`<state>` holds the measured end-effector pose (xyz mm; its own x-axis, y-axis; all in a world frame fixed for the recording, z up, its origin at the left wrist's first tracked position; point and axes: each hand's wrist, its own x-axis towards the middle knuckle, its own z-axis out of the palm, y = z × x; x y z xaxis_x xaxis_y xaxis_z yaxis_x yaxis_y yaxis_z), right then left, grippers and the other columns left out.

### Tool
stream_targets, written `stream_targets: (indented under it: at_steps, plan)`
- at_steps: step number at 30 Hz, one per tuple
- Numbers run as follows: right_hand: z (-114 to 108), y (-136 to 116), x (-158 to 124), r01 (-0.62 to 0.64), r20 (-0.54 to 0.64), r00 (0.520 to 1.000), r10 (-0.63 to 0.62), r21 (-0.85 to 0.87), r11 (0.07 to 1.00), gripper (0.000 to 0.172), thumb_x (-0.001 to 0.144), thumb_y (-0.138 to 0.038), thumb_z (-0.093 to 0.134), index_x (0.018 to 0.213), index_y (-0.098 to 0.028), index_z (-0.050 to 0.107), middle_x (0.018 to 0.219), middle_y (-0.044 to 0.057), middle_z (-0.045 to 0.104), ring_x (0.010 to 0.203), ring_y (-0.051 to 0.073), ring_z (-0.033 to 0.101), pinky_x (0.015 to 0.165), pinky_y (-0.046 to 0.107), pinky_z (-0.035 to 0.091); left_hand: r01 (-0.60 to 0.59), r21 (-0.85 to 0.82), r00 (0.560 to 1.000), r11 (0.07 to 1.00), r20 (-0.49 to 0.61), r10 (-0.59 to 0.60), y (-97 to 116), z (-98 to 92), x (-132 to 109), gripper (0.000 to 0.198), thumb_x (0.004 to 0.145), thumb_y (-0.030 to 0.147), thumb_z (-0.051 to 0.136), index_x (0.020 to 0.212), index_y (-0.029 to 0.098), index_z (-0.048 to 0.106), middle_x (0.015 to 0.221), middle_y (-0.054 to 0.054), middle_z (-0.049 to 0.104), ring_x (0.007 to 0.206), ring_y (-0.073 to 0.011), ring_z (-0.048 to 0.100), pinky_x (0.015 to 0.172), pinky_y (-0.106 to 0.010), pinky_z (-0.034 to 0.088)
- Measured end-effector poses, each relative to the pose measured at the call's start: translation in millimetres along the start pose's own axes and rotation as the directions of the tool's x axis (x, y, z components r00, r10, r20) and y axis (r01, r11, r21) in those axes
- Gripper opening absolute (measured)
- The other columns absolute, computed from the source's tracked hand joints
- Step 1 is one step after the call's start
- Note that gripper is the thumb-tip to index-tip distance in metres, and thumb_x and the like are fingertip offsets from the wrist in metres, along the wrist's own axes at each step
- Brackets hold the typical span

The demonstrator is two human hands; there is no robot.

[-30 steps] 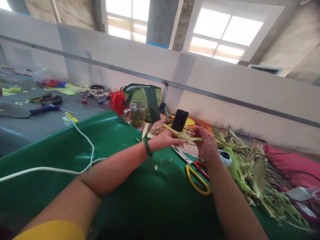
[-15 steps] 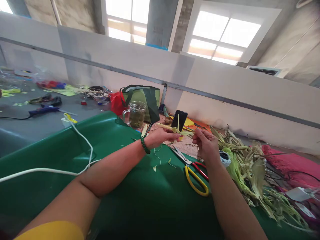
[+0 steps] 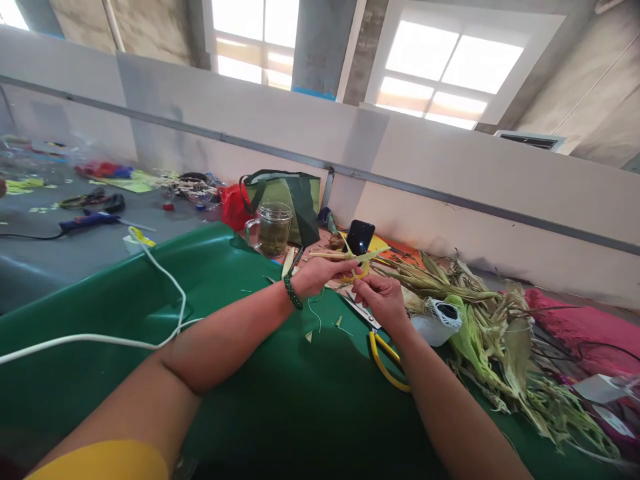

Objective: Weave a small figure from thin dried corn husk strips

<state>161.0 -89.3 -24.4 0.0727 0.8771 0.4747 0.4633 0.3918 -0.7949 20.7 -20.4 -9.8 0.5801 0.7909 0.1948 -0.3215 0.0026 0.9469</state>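
A grey tabletop (image 3: 140, 210) on the left meets a glossy green sheet (image 3: 110, 293), backed by a pale wall (image 3: 280, 143) with bright windows (image 3: 425, 47) above. Narrow pale-yellow husk strips (image 3: 373, 255) cross in a rough star, raised before a black smartphone (image 3: 362, 233). The left hand (image 3: 320, 274), thumb and fingers pressed together, pinches them near the crossing; the right hand (image 3: 383, 300), fingertips closed, grips a lower end just beside it.

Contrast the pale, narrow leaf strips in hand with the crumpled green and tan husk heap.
The pale, narrow leaf strips are held in the left fingers; the crumpled green and tan husk heap lies to the right. The strips are slim; the heap is larger and tangled. Both look like plant material.
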Motion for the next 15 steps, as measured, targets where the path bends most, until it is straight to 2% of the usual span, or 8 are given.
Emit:
stream_targets:
  at_steps: [5,10,15]
  plan:
    - [-13,-6,-4,0.08,0.057,0.996,-0.074,-0.103,0.991,0.03,0.075,-0.031,0.057,0.047,-0.018,0.058,0.044,0.0,0.056,0.04,0.008,0.042,0.04,0.022,0.033,-0.006,-0.118,0.997,0.993,-0.073,-0.003,5,-11.5,6,0.037,0.052,0.038,0.085,0.072,0.01,0.072,0.074,-0.006,0.069,0.062,-0.0068,0.053,0.062,-0.021,0.043]
    - [-17,-1,4,0.004,0.175,0.985,0.013,-0.095,0.995,0.035,0.077,-0.044,0.058,0.053,-0.018,0.06,0.048,0.001,0.058,0.042,0.01,0.046,0.044,0.024,0.037,-0.014,-0.09,0.998,0.996,-0.063,0.009,9,-13.2,6,0.043,0.049,0.04,0.086,0.074,0.011,0.069,0.07,-0.003,0.069,0.062,-0.0068,0.055,0.062,-0.02,0.043]
    - [-15,8,12,-0.056,0.003,0.998,0.055,0.049,0.997,0.045,0.07,-0.063,0.061,0.062,-0.018,0.061,0.055,0.002,0.06,0.05,0.013,0.053,0.05,0.026,0.044,-0.059,0.205,0.998,0.977,-0.011,0.063,10,-1.5,-4,0.034,0.058,0.038,0.081,0.076,0.013,0.069,0.07,-0.003,0.069,0.067,-0.0118,0.059,0.061,-0.023,0.044]
